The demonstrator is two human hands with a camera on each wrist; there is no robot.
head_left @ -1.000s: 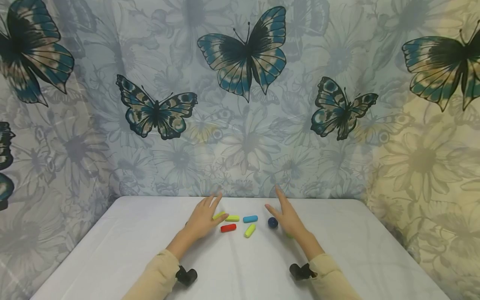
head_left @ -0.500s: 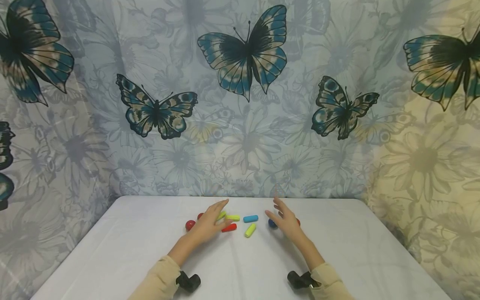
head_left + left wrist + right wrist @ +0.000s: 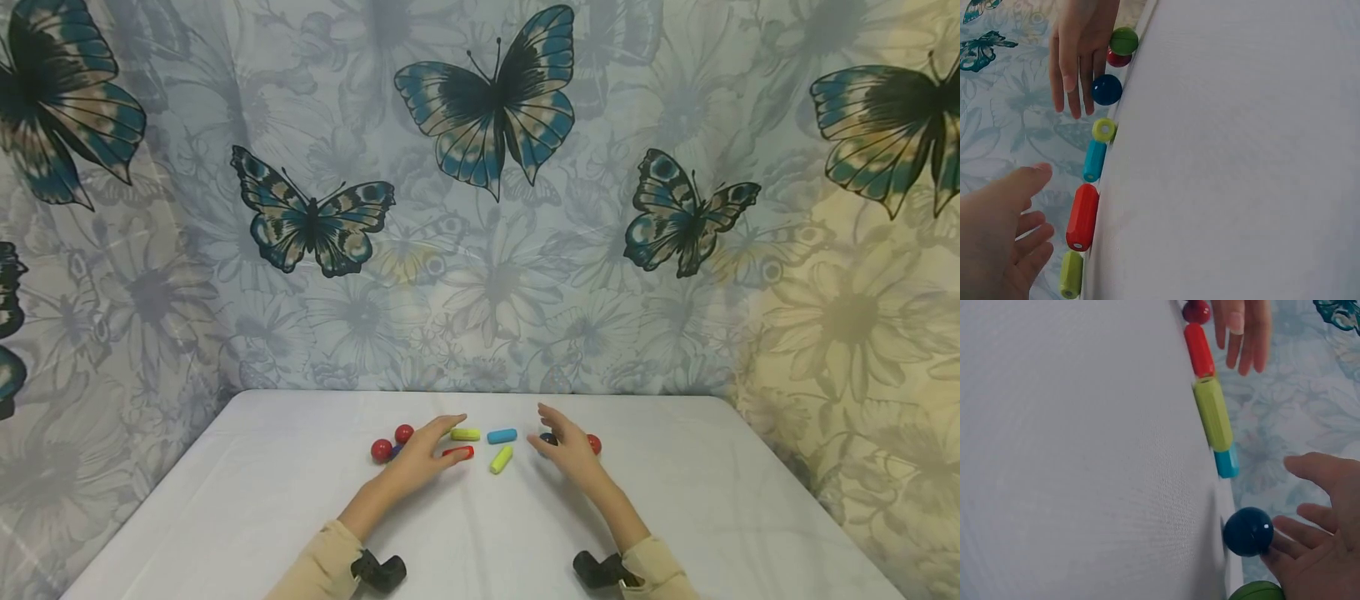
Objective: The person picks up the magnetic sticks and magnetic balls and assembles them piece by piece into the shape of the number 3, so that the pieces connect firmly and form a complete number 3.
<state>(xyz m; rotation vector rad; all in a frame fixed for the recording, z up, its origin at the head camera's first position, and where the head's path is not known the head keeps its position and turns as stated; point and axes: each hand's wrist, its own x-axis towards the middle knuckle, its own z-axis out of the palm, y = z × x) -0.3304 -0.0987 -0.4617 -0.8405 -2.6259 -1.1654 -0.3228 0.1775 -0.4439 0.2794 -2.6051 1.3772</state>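
My left hand (image 3: 420, 458) hovers over the left part of the group, fingers loosely extended, holding nothing. Near its thumb lies a red faceted stick (image 3: 1082, 215). Between the hands lie two yellow-green sticks (image 3: 465, 434) and a light blue stick (image 3: 502, 436). On the other side, my right hand (image 3: 572, 457) is held with relaxed fingers beside a dark blue ball (image 3: 1248, 532), not grasping it. A green ball (image 3: 1124, 41) and a red ball (image 3: 594, 444) are also near the right hand. Whether any fingertip touches the dark blue ball is unclear.
Left of the left hand sit two red balls (image 3: 381, 451) and a partly hidden blue ball (image 3: 397, 451). Everything rests on a white-covered table (image 3: 480, 542). Behind its far edge hangs a butterfly-print cloth (image 3: 495, 317).
Both hands have lowered and their fingers have drawn in. The left hand has shifted right, uncovering the balls at left; a red ball now shows beyond the right hand. The sticks stay put.
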